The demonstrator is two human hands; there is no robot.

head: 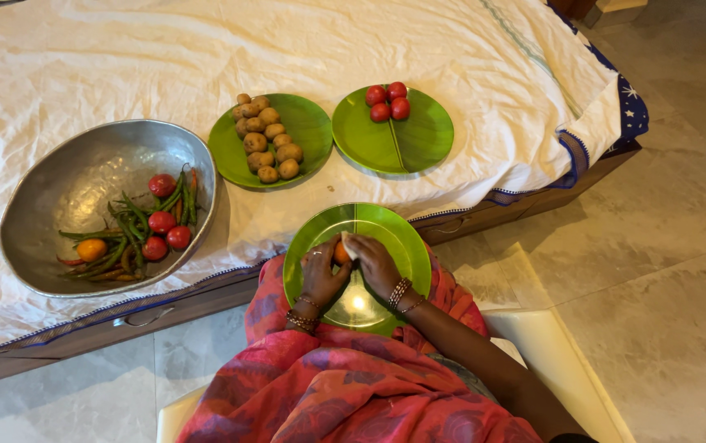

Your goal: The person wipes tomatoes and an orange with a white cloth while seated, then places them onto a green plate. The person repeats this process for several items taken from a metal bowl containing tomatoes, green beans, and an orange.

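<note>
Both hands meet over a green plate (402, 238) on the lap: left hand (322, 275) cups a small orange tomato (340, 253), right hand (376, 262) pinches a white scrap against it. Metal bowl (57, 205) on the bed: red tomatoes, one orange, green chillies. Two further green plates: potatoes (267, 139); three red tomatoes (388, 102).

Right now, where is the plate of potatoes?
In the head view, the potato plate sits on the white sheet, between the metal bowl on its left and the tomato plate on its right.
</note>
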